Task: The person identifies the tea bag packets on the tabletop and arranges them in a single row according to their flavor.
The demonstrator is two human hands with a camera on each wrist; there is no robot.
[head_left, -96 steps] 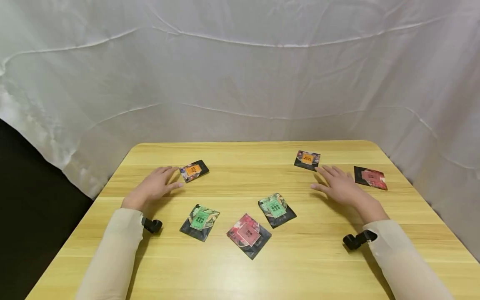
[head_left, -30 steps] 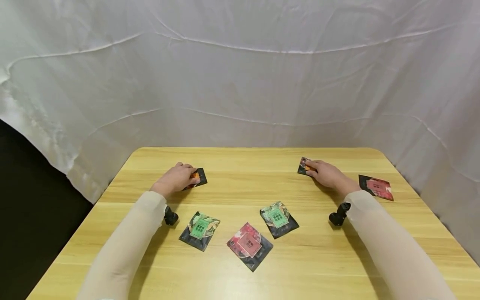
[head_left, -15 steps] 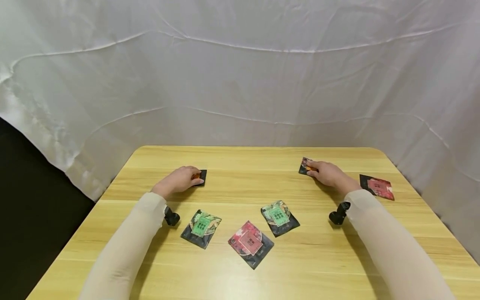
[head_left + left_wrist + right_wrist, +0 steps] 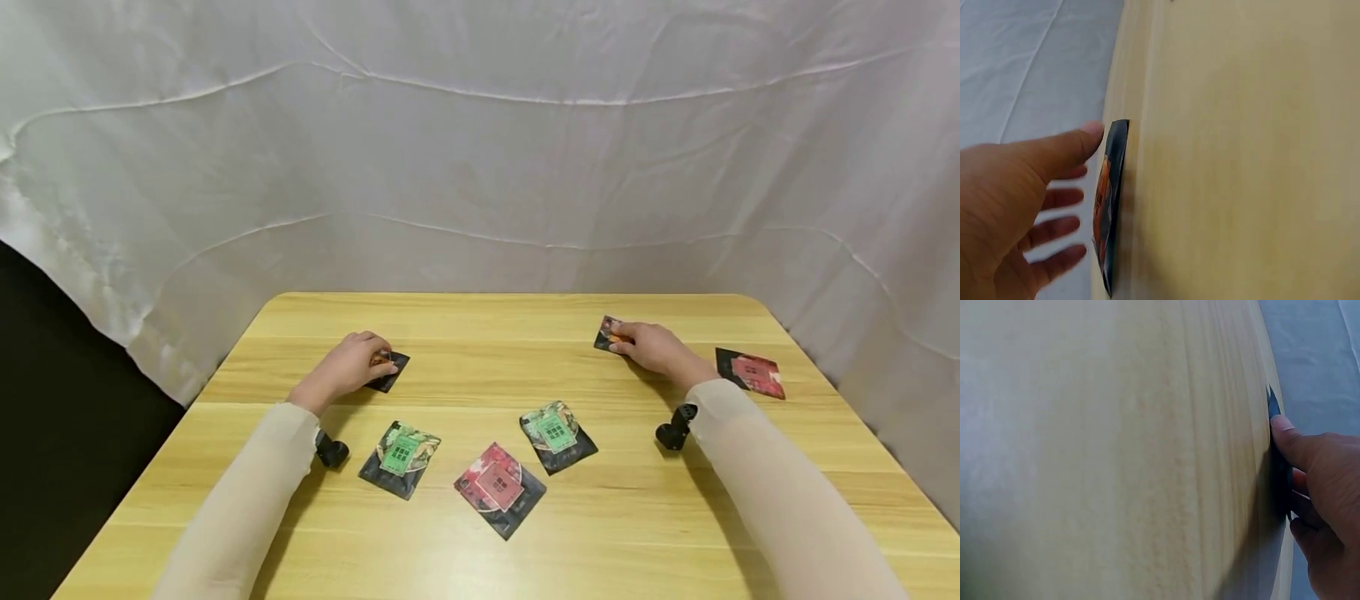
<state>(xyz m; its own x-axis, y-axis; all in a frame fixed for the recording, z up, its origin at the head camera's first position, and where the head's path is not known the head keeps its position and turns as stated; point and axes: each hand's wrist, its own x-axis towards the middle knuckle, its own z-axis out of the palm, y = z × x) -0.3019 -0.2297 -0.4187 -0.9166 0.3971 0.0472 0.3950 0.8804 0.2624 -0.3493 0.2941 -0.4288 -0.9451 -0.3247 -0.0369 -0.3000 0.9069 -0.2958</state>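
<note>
At the back left of the table, my left hand is over a flat black packet with an orange label. In the left wrist view the fingers of that hand are loosely spread, and a small gap separates them from the packet. My right hand is at the back right, pinching a similar orange-labelled packet. The right wrist view shows its thumb on the near face of this dark packet, with fingers behind it.
Two green-labelled packets lie nearer me, with a red-labelled packet between them. Another red-labelled packet is beside my right forearm. A pale curtain hangs behind the wooden table.
Both hands moved from beside the orange-labelled packets onto them. The left packet has turned, and my left hand has since loosened and drawn slightly left. The right hand has stayed nearly still lately.
</note>
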